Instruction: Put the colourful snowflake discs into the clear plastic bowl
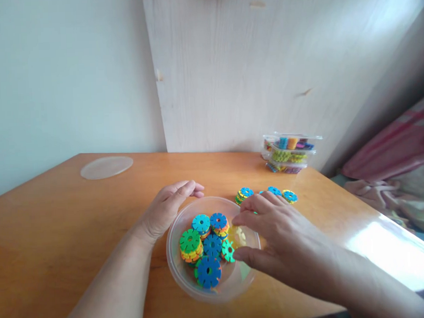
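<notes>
A clear plastic bowl [181, 268] sits on the orange wooden table [60, 231] and holds several coloured notched discs [206, 243], some stacked. My left hand [168, 205] cups the bowl's far left rim, fingers curved and together against it. My right hand [274, 231] reaches over the bowl's right rim, thumb and fingers spread apart above a yellow disc [239, 235]. Nothing shows in its grasp.
More discs [266, 194] lie in small stacks on the table behind my right hand. A clear lidded box of coloured pieces [289, 152] stands by the wooden panel at the back. A round clear lid [107, 167] lies far left. Bedding is off the table's right edge.
</notes>
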`<state>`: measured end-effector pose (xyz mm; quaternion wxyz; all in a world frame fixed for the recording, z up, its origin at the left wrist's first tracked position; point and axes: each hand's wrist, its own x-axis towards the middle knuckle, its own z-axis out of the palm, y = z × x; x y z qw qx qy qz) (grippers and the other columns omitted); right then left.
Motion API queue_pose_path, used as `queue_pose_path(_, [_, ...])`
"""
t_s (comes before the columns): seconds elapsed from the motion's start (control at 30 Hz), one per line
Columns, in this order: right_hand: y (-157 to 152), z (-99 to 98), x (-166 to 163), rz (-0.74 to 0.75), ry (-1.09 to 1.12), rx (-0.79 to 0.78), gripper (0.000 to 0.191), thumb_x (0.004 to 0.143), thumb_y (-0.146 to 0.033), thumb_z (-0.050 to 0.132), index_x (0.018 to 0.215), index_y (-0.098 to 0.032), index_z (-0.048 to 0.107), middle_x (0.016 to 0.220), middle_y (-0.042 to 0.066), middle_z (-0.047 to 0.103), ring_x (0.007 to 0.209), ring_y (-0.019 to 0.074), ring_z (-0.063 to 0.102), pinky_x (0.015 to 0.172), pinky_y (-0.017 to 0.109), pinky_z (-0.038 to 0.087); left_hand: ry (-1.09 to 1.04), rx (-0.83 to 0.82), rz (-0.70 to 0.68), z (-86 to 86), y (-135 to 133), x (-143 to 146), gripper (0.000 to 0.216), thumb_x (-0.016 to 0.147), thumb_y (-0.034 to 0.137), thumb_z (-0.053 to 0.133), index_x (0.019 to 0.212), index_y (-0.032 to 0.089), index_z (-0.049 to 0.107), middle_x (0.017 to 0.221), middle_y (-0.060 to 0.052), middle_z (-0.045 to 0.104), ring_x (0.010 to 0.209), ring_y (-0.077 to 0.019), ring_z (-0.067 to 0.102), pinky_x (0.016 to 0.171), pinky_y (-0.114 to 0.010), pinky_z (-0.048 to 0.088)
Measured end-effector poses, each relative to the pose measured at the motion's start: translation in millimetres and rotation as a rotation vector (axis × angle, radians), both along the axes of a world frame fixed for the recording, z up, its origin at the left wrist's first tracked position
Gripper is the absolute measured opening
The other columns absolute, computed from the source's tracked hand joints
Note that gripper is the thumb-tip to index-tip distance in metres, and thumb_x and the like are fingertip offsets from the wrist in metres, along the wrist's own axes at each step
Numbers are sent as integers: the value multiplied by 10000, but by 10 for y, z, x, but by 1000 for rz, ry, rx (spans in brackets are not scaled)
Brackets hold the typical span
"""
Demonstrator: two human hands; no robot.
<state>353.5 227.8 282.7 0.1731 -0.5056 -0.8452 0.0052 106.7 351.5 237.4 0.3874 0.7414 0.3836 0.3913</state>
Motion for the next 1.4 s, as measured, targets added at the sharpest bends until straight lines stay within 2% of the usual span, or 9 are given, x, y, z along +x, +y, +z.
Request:
queue_pose_path(0.17, [-1, -21, 174, -46, -43, 23, 290, 915, -478, 671, 1100, -257, 702, 1068, 89, 655, 995, 278, 576, 859, 454, 471, -9, 3, 1, -4, -1, 1, 510, 976, 594, 418, 1028, 205, 744, 1046, -54, 774, 1104, -250, 664, 1090, -413, 429])
queue_pose_path(0.27, [-71, 32, 473, -117, -69, 26, 211, 978, -412, 573, 1058, -256, 691, 1023, 86, 663, 939, 250, 601, 780, 395, 478, -11, -6, 5, 1, -5, 6, 514, 965, 604, 427, 1027, 207, 748, 1045, -57, 776, 1095, -257, 666, 1088, -422, 434])
queue_pose_path(0.37, [-171, 36, 829, -269, -96, -12, 216, 1004, -366, 501, 1034, -245, 678, 985, 78, 672, 883, 230, 627, 733, 370, 479, -19, -25, 13, -1, -2, 6, 526, 950, 621, 442, 1035, 204, 752, 1048, -63, 776, 1096, -267, 663, 1089, -428, 431])
queue_pose_path(0.47, [-273, -60, 1145, -404, -138, -76, 221, 996, -342, 486, 979, -231, 676, 931, 66, 677, 831, 219, 640, 717, 363, 481, -19, -32, 24, -14, 11, 0, 534, 942, 633, 445, 1031, 207, 755, 1054, -67, 775, 1114, -278, 654, 1110, -438, 409])
queue_pose_path(0.57, [-344, -232, 1336, -461, -153, -159, 212, 973, -363, 525, 991, -223, 683, 925, 63, 681, 832, 220, 651, 719, 356, 481, -12, -30, 26, -27, 26, -8, 536, 939, 641, 442, 1037, 217, 756, 1062, -66, 774, 1124, -285, 647, 1116, -444, 403])
queue_pose_path(0.73, [-337, -513, 1398, -485, -93, -284, 255, 910, -405, 621, 1060, -214, 698, 982, 74, 688, 858, 229, 663, 743, 352, 474, -10, -23, 26, -30, 34, -11, 533, 937, 641, 444, 1031, 219, 755, 1058, -71, 774, 1115, -288, 647, 1110, -448, 410])
queue_pose_path(0.87, [-267, -636, 1413, -452, -81, -348, 154, 863, -308, 640, 968, -212, 698, 923, 58, 691, 801, 213, 642, 741, 344, 452, -22, -21, 27, -29, 19, -12, 523, 948, 625, 448, 1033, 209, 754, 1057, -68, 774, 1112, -278, 652, 1109, -442, 408])
queue_pose_path(1.27, [-275, -745, 1500, -427, -67, -342, 75, 812, -212, 589, 884, -214, 611, 828, 43, 674, 742, 213, 626, 668, 337, 446, -57, -24, 6, -16, -6, 4, 499, 954, 608, 462, 1029, 209, 753, 1032, -52, 776, 1088, -250, 660, 1084, -416, 417])
queue_pose_path(1.4, [-321, -755, 1482, -441, -71, -286, 35, 829, -216, 569, 861, -221, 582, 765, 25, 644, 694, 204, 618, 642, 335, 460, -52, -22, 4, 4, -27, 14, 506, 954, 614, 460, 1028, 206, 752, 1036, -53, 775, 1098, -247, 659, 1094, -419, 406])
